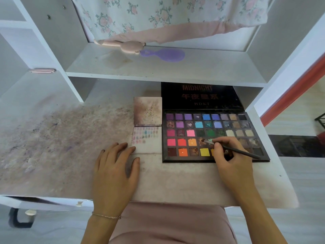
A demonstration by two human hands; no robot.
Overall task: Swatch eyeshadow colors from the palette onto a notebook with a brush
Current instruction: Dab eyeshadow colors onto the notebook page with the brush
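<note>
1. The stained, pinkish-white bench [70,147] carries everything used in the task; its surface is smeared with old powder.
2. The large black eyeshadow palette with rows of square colour pans [211,134] lies open at the right of the bench, its dark printed lid [200,95] raised against the back. Purples and blues fill the top rows, greens and beiges the middle, pinks, oranges and yellows the lower left. Several pans look dug out or broken up.
3. The small open notebook with pale, powder-stained pages [147,127] lies just left of the palette, touching or nearly touching its edge. Rows of faint pink, green and grey swatches are seen on the upper part of the near page; the lower part is bare.
4. The left hand [116,166] is laid flat on the bench with its grip spread, the fingertips resting at the near left corner of the notebook.
5. The right hand [228,155] is held over the palette's lower rows, its grip pinching the thin dark-handled brush [232,149].
6. The brush tip is set in, or just over, a pan in the fourth row beside a pale green one; contact cannot be confirmed.
7. The step in hand is judged to be colour loading. Next, the brush is to be carried left to the bare paper and stroked beside the last swatch.
</note>
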